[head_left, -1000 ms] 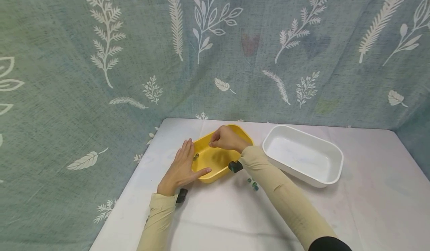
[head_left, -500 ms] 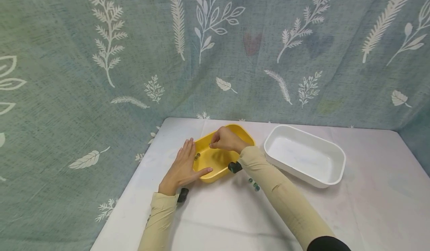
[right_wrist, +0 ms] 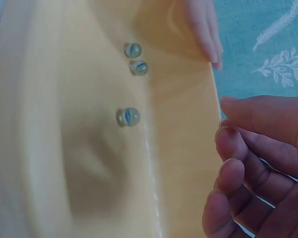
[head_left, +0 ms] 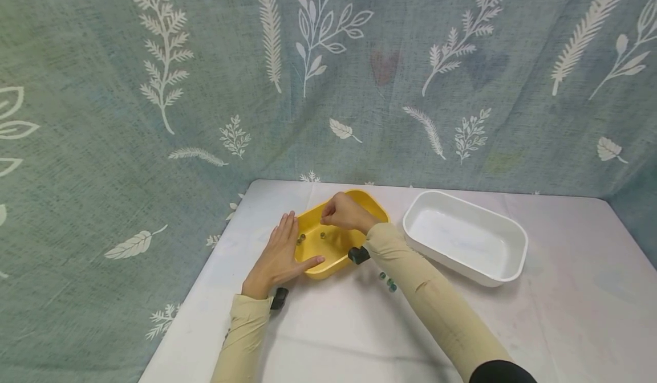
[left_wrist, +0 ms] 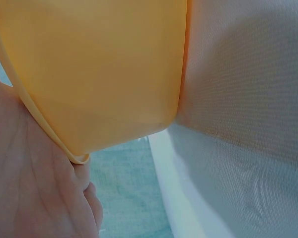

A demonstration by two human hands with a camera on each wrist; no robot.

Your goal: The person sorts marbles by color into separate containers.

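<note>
My left hand [head_left: 277, 257] rests with spread, straight fingers against the rim of a yellow tub [head_left: 336, 246]. In the left wrist view, the palm [left_wrist: 32, 173] lies along that rim. Over the tub's inside is my right hand [head_left: 348, 212]. The right wrist view shows its fingers [right_wrist: 231, 173] loosely curled, the thumb close to the index finger, and nothing visible between them. Below, three clear glass marbles with blue swirls lie on the tub's floor: two side by side [right_wrist: 139, 68] and one marble [right_wrist: 131, 117] apart from them.
Several more marbles [head_left: 392, 287] lie on the white-covered table [head_left: 328, 326] in front of the tub, close to my right sleeve. A white rectangular tub [head_left: 464, 240] stands to the right. A green leaf-patterned cloth [head_left: 287, 143] hangs behind the table.
A marble has come out of my right fingers and now lies in the yellow tub under the hand. My left hand and both tubs have stayed in place.
</note>
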